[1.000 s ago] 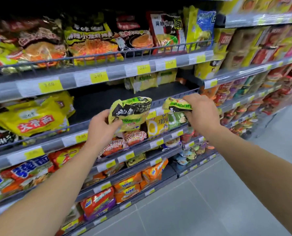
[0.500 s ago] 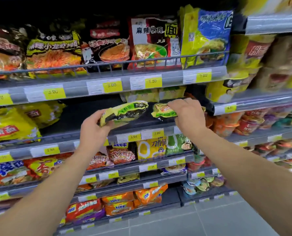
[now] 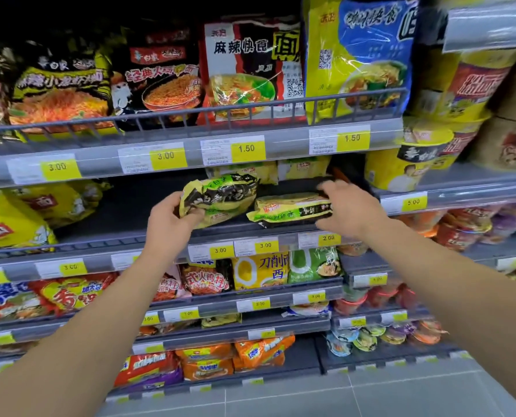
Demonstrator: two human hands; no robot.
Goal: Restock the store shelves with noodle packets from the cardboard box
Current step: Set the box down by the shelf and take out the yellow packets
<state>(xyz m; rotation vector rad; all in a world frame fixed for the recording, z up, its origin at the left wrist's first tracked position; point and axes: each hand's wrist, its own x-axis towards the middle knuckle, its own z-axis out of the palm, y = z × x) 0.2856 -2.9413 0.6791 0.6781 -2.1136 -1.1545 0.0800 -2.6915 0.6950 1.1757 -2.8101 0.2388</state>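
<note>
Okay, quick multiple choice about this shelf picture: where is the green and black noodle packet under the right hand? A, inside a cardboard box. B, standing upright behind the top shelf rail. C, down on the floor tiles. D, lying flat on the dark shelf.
D: the packet under the right hand lies flat on the dark shelf, just above the yellow price tags, while the left hand grips a second packet beside it.

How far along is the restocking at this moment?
Done: little that shows; a few yellow packets sit at the back of the dark shelf. In hand: the left hand grips one green-and-black packet over the shelf, and the right hand holds a second packet lying flat there. Left: releasing both; the box isn't visible.
</note>
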